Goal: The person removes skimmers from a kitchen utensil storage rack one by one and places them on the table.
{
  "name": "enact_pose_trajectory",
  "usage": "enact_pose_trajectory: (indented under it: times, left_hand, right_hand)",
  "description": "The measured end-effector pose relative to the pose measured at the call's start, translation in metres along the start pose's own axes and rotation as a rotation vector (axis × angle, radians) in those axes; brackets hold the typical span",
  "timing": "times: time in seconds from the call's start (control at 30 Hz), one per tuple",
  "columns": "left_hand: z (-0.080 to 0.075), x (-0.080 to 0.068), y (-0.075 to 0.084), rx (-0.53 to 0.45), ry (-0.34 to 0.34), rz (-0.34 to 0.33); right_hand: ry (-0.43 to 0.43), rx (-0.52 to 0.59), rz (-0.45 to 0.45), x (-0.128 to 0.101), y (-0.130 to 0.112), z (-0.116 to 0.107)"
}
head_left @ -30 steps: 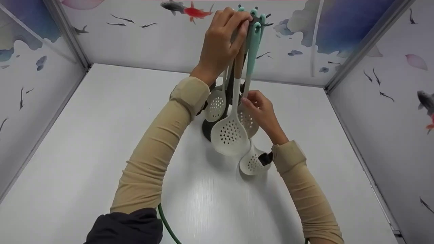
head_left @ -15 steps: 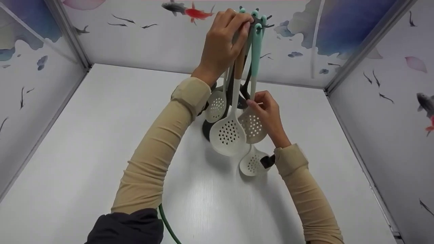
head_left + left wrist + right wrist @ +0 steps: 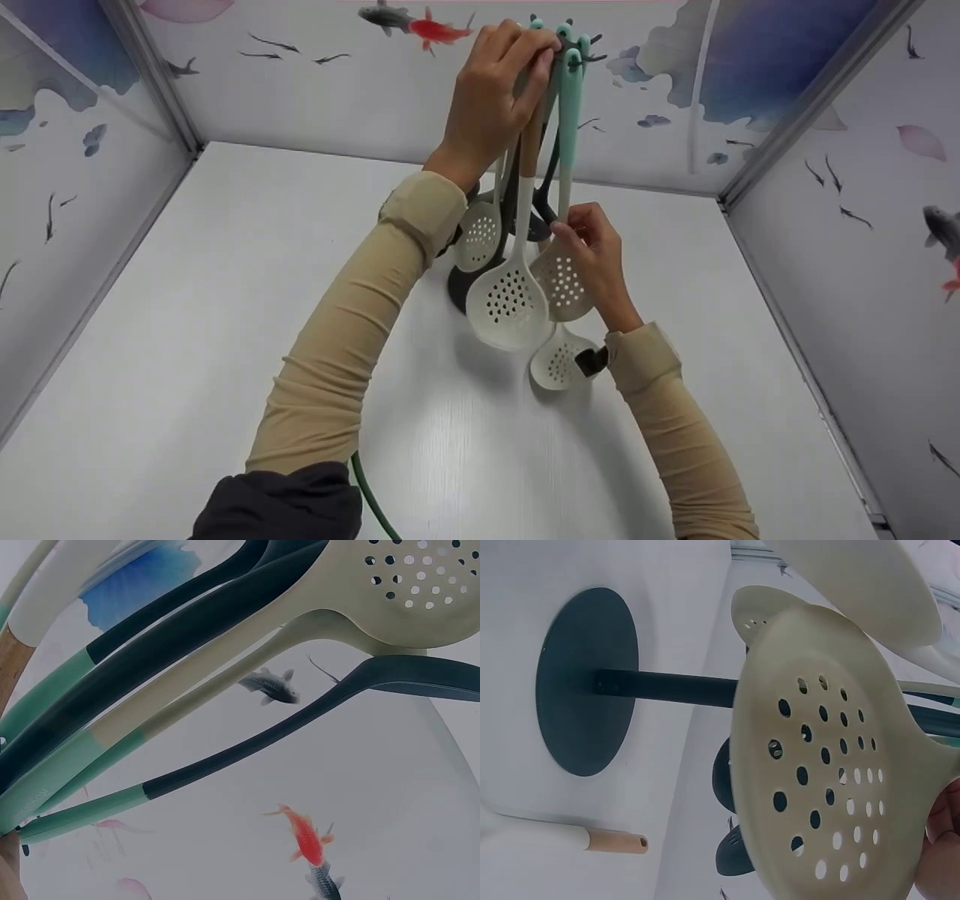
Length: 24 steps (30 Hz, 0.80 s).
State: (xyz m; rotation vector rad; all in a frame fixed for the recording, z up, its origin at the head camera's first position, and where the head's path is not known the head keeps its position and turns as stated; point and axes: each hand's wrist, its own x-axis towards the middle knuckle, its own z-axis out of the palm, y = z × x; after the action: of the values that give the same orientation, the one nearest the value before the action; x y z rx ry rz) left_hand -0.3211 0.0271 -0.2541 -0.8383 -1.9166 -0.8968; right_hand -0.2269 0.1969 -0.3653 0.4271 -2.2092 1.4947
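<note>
The right hand (image 3: pixel 592 251) has shifted slightly rightward with the skimmer (image 3: pixel 561 277), fingers pinching its neck beside the rack (image 3: pixel 480 277). The left hand (image 3: pixel 491 97) stays curled around the handle tops. Only the right wrist view shows the rack's round base (image 3: pixel 585 682) and a wooden-handled utensil (image 3: pixel 615 841) lying on the surface (image 3: pixel 187 315).

This was a staged recording booth rather than a lived-in kitchen. A plain white bench (image 3: pixel 187 315) spread out below the grip, boxed in on three sides by upright panels (image 3: pixel 315 82) printed with ink-wash fish and blue washes, joined at the corners by metal strips (image 3: pixel 150 75). Behind the grip hung kitchen utensils from a dark stand (image 3: pixel 585 682).
</note>
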Motion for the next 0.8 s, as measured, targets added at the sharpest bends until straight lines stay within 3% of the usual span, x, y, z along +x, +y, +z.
enact_pose_trajectory:
  times: [0.8]
  left_hand:
    - [0.0012,0.0001,0.0004,-0.009,0.007,-0.004]
  right_hand:
    - [0.013,-0.024,-0.065,-0.0062,-0.0025,-0.0084]
